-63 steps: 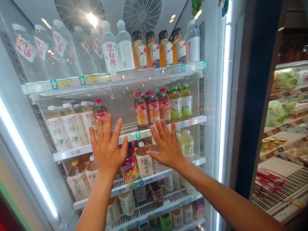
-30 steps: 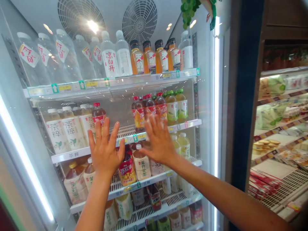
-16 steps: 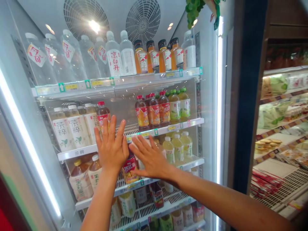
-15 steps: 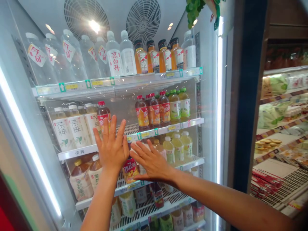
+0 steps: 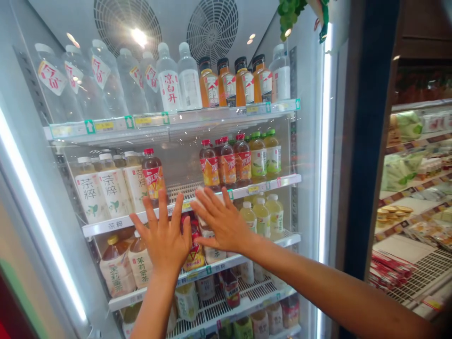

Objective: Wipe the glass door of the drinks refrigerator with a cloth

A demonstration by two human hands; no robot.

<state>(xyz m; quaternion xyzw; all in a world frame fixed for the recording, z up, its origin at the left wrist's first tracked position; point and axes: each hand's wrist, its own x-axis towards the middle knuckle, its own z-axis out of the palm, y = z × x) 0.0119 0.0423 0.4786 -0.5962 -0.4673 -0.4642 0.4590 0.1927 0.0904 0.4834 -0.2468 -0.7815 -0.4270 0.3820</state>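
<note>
My left hand point(image 5: 167, 242) is spread flat with its fingers apart, against or just before the glass door of a drinks fridge. No object shows in it. To its right my right hand point(image 5: 226, 221) lies flat, pressing a white cloth point(image 5: 199, 195) toward the glass; only the cloth's edges show around the fingers. Behind the glass, a red-capped iced tea bottle point(image 5: 153, 172) stands above my left fingertips. Another red-labelled bottle point(image 5: 194, 252) is partly hidden between my hands.
Clear water bottles point(image 5: 106, 77) and black-capped orange bottles point(image 5: 243, 84) line the top shelf. White-labelled tea bottles point(image 5: 112, 186) stand at left, green-capped bottles point(image 5: 258, 157) at right. A light strip point(image 5: 323, 179) runs along the right side. Beyond a dark post point(image 5: 370, 141) is an open shelf with packaged goods.
My left hand has shifted down and slightly right, uncovering the red-capped bottle. My right hand has moved up with the white cloth. The camera view has barely shifted.
</note>
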